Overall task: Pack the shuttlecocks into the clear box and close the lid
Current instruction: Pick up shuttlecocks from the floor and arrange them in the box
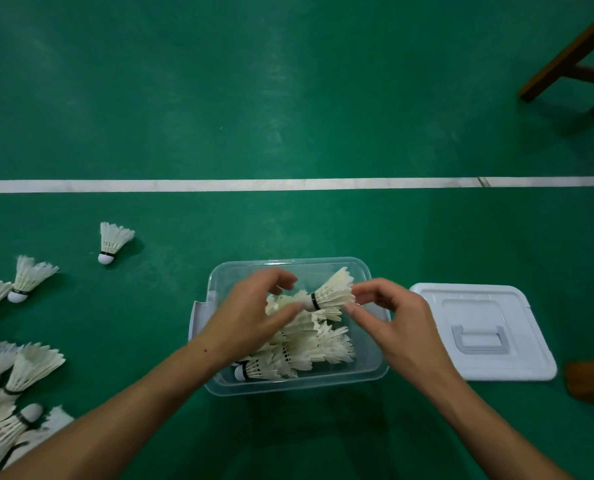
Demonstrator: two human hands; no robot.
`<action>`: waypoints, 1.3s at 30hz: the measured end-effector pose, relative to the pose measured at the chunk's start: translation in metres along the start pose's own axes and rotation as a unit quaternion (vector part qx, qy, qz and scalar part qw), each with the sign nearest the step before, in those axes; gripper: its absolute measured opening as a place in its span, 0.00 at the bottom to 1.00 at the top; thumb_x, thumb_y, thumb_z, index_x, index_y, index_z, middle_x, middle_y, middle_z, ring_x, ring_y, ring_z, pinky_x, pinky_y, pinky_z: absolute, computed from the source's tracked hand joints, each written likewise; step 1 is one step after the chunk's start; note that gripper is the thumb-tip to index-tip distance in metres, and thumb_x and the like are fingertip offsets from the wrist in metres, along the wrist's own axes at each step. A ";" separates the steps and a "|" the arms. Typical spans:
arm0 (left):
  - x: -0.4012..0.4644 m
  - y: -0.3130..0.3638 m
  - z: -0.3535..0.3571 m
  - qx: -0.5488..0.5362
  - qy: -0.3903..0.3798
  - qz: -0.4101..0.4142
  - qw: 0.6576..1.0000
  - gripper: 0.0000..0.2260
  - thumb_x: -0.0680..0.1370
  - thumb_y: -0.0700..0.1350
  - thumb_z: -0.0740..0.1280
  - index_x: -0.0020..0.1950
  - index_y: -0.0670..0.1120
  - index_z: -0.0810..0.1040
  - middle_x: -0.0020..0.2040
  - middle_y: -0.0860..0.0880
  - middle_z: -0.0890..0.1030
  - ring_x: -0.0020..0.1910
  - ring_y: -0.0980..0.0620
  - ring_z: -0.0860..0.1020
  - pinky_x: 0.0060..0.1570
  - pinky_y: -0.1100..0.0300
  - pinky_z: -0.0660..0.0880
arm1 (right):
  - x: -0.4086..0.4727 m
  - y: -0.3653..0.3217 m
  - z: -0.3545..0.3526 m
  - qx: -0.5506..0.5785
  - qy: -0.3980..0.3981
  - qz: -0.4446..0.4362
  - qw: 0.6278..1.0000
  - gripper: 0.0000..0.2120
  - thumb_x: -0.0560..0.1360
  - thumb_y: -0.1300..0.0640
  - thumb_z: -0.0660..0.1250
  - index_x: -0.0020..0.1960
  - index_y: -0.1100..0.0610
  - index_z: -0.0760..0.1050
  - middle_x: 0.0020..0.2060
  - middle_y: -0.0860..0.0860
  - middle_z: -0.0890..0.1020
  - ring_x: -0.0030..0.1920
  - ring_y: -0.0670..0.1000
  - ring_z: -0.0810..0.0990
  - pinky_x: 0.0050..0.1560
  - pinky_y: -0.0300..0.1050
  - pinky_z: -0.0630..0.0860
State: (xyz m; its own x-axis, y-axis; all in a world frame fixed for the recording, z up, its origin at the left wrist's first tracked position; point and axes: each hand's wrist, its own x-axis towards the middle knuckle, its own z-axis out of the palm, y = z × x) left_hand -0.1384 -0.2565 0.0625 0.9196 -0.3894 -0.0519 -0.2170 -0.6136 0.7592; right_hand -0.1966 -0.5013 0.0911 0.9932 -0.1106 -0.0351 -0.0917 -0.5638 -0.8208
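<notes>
A clear plastic box (375, 365) sits on the green court floor with several white feather shuttlecocks (309, 348) lying inside. Above it, one shuttlecock (333, 292) lies sideways between both hands. My left hand (250, 313) has its fingers curled at the cork end, thumb tip against the cork. My right hand (392, 313) pinches the feather skirt from the right. The white lid (482, 330), with a grey handle, lies flat on the floor just right of the box.
Loose shuttlecocks lie on the floor at left: one alone (113, 242), another (30, 278), and a pile (8, 393) by the left edge. A white court line (288, 185) crosses beyond the box. Wooden furniture legs (572, 64) stand top right; a brown object (593, 379) is at right.
</notes>
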 end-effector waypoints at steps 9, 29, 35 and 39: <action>0.011 -0.006 0.037 0.259 -0.063 -0.004 0.964 0.33 0.71 0.72 0.71 0.70 0.55 0.74 0.64 0.56 0.76 0.62 0.52 0.72 0.61 0.54 0.71 | -0.006 0.005 0.008 -0.119 0.029 0.019 0.992 0.07 0.75 0.52 0.78 0.51 0.43 0.82 0.40 0.38 0.84 0.45 0.39 0.83 0.48 0.50 0.83; 0.007 -0.012 0.036 0.212 -0.023 -0.021 0.977 0.26 0.71 0.69 0.72 0.64 0.57 0.77 0.57 0.59 0.80 0.54 0.56 0.77 0.51 0.54 0.78 | 0.021 0.016 0.054 -0.133 -0.091 0.091 0.983 0.13 0.78 0.59 0.76 0.61 0.54 0.79 0.42 0.45 0.81 0.43 0.50 0.84 0.48 0.54 0.85; 0.011 -0.014 0.041 0.210 -0.032 -0.026 0.977 0.30 0.71 0.68 0.74 0.67 0.56 0.74 0.61 0.57 0.80 0.59 0.54 0.76 0.56 0.52 0.77 | 0.016 0.008 0.047 -0.173 -0.098 0.073 0.977 0.26 0.79 0.55 0.75 0.75 0.55 0.72 0.58 0.51 0.85 0.57 0.51 0.84 0.60 0.52 0.83; 0.009 -0.009 0.027 0.184 -0.023 -0.011 0.983 0.35 0.70 0.71 0.74 0.71 0.55 0.72 0.65 0.56 0.79 0.63 0.53 0.76 0.60 0.51 0.78 | 0.017 -0.011 0.027 -0.193 -0.058 0.023 0.979 0.22 0.79 0.52 0.75 0.70 0.53 0.76 0.56 0.48 0.86 0.54 0.47 0.85 0.60 0.47 0.82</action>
State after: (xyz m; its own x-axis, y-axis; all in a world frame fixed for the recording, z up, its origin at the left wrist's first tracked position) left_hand -0.1374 -0.2728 0.0372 0.9113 -0.3992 -0.1012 -0.3092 -0.8254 0.4724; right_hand -0.1771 -0.4748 0.0842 0.9868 -0.0623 -0.1493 -0.1342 -0.8306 -0.5404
